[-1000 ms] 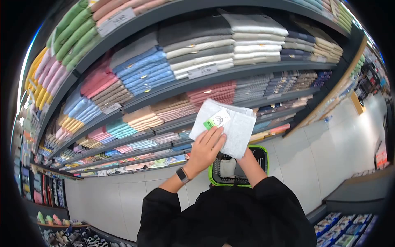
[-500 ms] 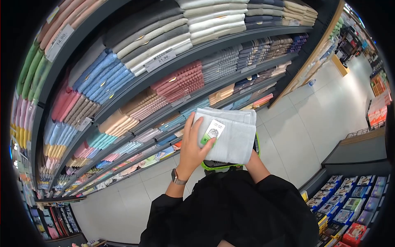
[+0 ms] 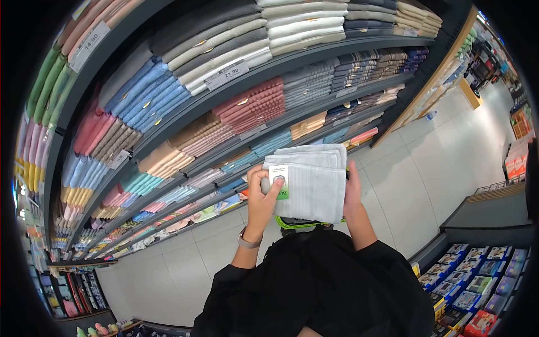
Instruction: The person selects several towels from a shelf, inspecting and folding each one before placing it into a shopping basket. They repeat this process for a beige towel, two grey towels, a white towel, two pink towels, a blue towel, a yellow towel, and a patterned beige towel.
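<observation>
A folded light grey towel [image 3: 314, 194] is held in front of my body, with a white and green label on its left side. My left hand [image 3: 263, 194] grips its left edge, the thumb on the label [image 3: 279, 175] and the fingers bent round behind. At the towel's right edge is my right hand [image 3: 352, 194], turned edge-on; its fingers point up and are partly hidden, so its grip is unclear.
Shelves [image 3: 314, 53] of folded towels curve along the left and ahead. A green-rimmed basket or cart [image 3: 289, 223] shows below the towel. Boxed goods [image 3: 466, 297] fill a display at lower right. Pale floor tiles [image 3: 412, 174] lie between.
My right hand has come out from beneath the towel to its right edge. The towel has turned slightly more upright, and the fingers of my left hand have bent round its edge.
</observation>
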{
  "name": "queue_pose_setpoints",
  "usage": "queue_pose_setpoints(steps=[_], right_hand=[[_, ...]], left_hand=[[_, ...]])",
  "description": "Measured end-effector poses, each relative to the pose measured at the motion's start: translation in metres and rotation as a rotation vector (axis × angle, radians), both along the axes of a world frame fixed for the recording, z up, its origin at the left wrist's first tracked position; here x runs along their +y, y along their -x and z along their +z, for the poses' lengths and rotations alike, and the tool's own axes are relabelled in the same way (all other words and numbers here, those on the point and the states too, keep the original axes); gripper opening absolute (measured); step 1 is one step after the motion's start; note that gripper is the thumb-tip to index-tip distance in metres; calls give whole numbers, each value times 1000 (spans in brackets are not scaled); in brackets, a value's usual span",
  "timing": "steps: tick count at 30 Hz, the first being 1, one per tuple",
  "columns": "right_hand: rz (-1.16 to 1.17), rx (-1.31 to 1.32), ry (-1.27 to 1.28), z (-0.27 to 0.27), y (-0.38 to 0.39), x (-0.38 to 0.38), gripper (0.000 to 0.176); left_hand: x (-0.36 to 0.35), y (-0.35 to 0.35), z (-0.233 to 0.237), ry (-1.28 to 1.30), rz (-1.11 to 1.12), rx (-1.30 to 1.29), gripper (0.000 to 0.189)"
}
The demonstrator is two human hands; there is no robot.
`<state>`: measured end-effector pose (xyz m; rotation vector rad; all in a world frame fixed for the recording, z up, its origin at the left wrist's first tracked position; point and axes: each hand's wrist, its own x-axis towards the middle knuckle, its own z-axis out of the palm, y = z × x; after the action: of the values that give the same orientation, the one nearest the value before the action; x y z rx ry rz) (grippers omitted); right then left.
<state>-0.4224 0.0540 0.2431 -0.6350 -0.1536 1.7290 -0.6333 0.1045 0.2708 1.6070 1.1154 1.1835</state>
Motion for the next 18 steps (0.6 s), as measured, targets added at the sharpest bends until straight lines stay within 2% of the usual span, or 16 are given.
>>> queue_pose_setpoints(steps=[1,2,3,4,5,6,7,9,10,11,13,16,18], right_hand=[[86,157,-65,0,-4,-3,69],[13,3,-94,2,1,-6,66],[16,5,-95,6,4,-9,66],[108,-240,-151,12,5,-13,64],[199,-485,-206,23,9,-14,62],[177,-413,-113,25,10,-12,64],[174,-411,-113,24,10,-13,64],[144,-274,-88,22,7,-15,62],[144,-274,-88,19,4,-16,62],[158,-221,-82,14,2,-16,62],[172,-168,-76,6,2,-16,62],[194,-48,-58,1,3,-15,61],[190,-4,-83,0,6,-15,60]], left_hand=[[-1,1,-1,1,5,1,20],[-2,2,-2,-9,4,14,22],[-2,3,-3,-20,1,27,24],[-3,4,-3,-22,3,28,24],[-5,5,-2,91,-24,-157,31],[-7,5,0,204,-53,-343,38],[-7,7,4,203,-55,-340,38],[-5,11,13,286,-79,-512,54],[-7,14,15,313,-106,-497,57],[-8,19,11,313,-106,-496,57],[-9,30,-4,580,-241,-567,53],[-14,45,-26,628,-331,-636,51],[-12,42,-23,597,-300,-606,50]])
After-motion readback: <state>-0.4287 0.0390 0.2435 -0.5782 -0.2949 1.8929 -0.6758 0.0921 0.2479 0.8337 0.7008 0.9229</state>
